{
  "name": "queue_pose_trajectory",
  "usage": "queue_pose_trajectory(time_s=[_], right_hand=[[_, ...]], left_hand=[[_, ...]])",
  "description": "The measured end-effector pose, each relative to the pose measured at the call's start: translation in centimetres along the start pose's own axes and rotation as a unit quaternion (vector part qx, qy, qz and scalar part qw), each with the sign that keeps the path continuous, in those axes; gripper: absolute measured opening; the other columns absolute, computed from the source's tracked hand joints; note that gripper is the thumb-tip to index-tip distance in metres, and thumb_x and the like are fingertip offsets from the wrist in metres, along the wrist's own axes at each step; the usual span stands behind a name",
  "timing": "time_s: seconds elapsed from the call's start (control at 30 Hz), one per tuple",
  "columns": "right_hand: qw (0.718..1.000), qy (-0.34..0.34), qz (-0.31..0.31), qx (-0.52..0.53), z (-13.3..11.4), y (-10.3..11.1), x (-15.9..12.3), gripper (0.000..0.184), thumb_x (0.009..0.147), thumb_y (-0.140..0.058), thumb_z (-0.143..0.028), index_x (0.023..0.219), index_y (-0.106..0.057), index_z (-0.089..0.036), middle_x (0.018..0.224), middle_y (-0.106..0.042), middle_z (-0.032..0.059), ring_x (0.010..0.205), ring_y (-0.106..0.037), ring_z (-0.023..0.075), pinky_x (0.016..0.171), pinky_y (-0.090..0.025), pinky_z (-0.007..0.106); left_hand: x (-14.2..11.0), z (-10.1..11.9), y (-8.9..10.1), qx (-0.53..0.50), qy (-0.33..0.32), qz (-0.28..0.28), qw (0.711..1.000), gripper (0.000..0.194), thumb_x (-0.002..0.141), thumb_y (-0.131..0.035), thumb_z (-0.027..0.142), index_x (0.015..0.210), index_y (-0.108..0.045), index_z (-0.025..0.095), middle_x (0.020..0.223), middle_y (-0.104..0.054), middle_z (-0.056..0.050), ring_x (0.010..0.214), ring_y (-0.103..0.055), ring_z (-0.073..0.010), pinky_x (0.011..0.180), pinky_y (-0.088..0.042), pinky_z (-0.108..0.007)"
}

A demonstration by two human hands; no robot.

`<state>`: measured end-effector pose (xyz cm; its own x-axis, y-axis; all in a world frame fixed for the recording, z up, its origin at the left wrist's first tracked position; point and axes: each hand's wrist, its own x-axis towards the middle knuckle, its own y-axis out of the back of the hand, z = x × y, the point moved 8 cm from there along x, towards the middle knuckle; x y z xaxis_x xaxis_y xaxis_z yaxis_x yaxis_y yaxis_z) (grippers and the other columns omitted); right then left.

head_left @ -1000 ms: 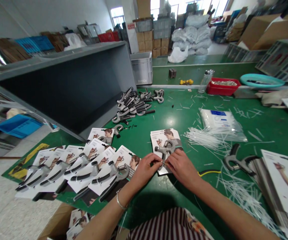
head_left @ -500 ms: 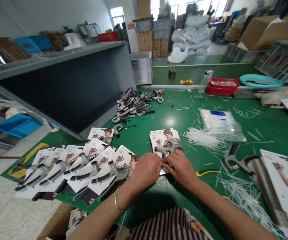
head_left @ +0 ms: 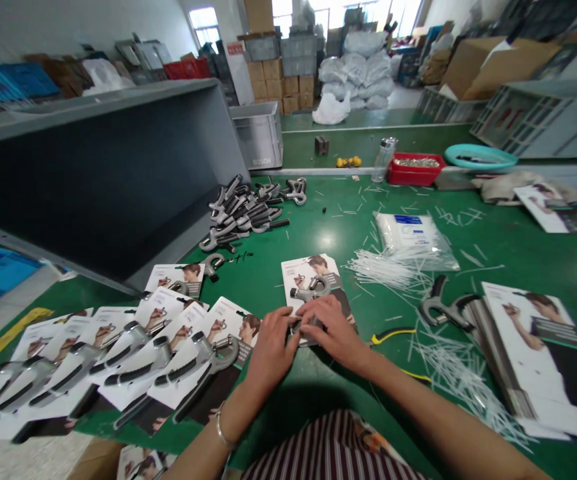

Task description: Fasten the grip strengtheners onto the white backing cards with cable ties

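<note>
In front of me lies a printed card (head_left: 295, 270) with a grey hand grip strengthener (head_left: 313, 290) on it, its coil spring and curved head toward the far side. My left hand (head_left: 273, 343) is closed at the lower left of the card, fingertips and thumb at the handle ends. From the right, my right hand (head_left: 331, 330) bends its fingers over the handles, thumb and fingers close together. Both hands hide the lower handles, and any small tie between the fingertips cannot be made out. White cable ties (head_left: 385, 268) lie right of the card.
Cards with hand grips (head_left: 208, 360) overlap at left. Loose hand grips (head_left: 248, 210) are heaped before a tipped grey crate (head_left: 118, 167). At right are a bag of ties (head_left: 413, 233), yellow-black pliers (head_left: 393, 335), a single hand grip (head_left: 443, 307) and a card stack (head_left: 533, 360).
The view has swung right, so everything sits further left. My hands have shifted on the handles; the left fingers have spread a little and the right hand reaches further over the card.
</note>
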<state>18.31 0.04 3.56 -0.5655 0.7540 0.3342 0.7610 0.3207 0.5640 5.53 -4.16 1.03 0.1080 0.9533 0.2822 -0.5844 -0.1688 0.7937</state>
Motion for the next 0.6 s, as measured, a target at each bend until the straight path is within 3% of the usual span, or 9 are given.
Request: queue_pose_trajectory(time_s=[0.17,0.33,0.47,0.6], right_hand=[[0.999,-0.015,0.011,-0.039,0.5,-0.3,0.1,0.015,0.095,-0.059,-0.028,0.109,-0.063,-0.023,0.104,-0.069,0.0042,0.101,-0.054,0.0223,0.091,-0.038,0.038],[0.997,0.004,-0.005,-0.077,0.2,-0.3,0.9,0.015,0.098,-0.054,-0.029,0.088,-0.063,-0.022,0.094,-0.068,0.0037,0.097,-0.055,0.0233,0.09,-0.037,0.04],[0.998,0.046,-0.016,-0.033,-0.3,-0.8,1.4,0.015,0.1,-0.047,-0.025,0.095,-0.06,-0.022,0.103,-0.068,0.0048,0.105,-0.054,0.0233,0.096,-0.036,0.042],[0.997,0.055,-0.038,-0.04,0.1,-0.7,0.0,0.017,0.1,-0.045,-0.024,0.096,-0.062,-0.022,0.102,-0.07,0.0049,0.103,-0.056,0.0222,0.097,-0.037,0.042]], left_hand=[[0.2,-0.9,-0.1,-0.004,-0.008,0.021,1.0,0.02,0.091,-0.06,0.022,0.111,-0.059,0.021,0.121,-0.061,-0.011,0.117,-0.055,-0.0266,0.102,-0.043,-0.049],[0.1,-0.6,0.4,-0.012,0.01,0.042,0.999,0.013,0.09,-0.06,0.022,0.103,-0.059,0.02,0.118,-0.061,-0.011,0.115,-0.057,-0.0258,0.1,-0.046,-0.047],[0.5,-0.9,0.9,0.031,0.046,0.066,0.996,0.009,0.089,-0.061,0.024,0.097,-0.061,0.019,0.111,-0.065,-0.011,0.108,-0.059,-0.0277,0.096,-0.046,-0.047],[0.8,-1.4,0.9,0.032,0.064,0.049,0.996,0.012,0.088,-0.063,0.028,0.095,-0.064,0.018,0.11,-0.068,-0.013,0.108,-0.059,-0.0305,0.097,-0.044,-0.049]])
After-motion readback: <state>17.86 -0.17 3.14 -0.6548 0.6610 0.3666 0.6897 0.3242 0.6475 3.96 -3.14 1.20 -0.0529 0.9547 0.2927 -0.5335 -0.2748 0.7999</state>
